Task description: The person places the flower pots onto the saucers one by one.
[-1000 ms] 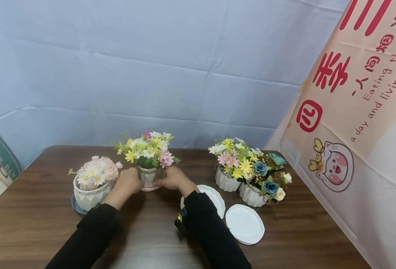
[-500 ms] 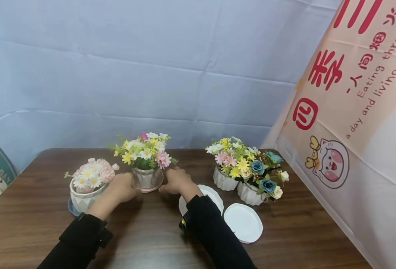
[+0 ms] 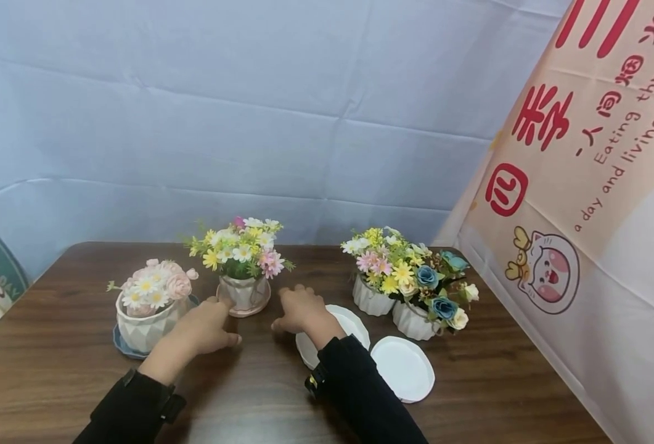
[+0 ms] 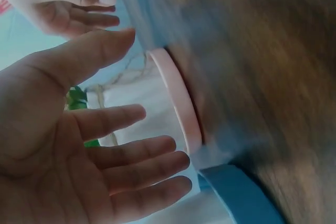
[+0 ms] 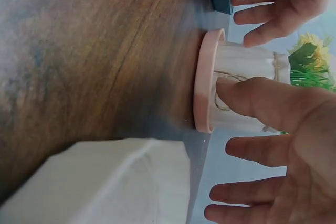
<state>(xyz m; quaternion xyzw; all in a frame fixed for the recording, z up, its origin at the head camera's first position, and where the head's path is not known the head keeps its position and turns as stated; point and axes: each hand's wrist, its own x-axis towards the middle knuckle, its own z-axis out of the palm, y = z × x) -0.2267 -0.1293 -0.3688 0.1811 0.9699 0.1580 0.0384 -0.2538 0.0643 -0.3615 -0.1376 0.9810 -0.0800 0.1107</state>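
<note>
Pale blue cloth hangs behind the brown wooden table. Toward its far side, a white flowerpot of mixed flowers stands upright on a pink saucer. My left hand and right hand flank it, palms open, fingers extended, holding nothing; whether a left fingertip touches it, I can't tell. Left of me, a faceted pot sits on a blue saucer; white saucers lie near my right arm.
</note>
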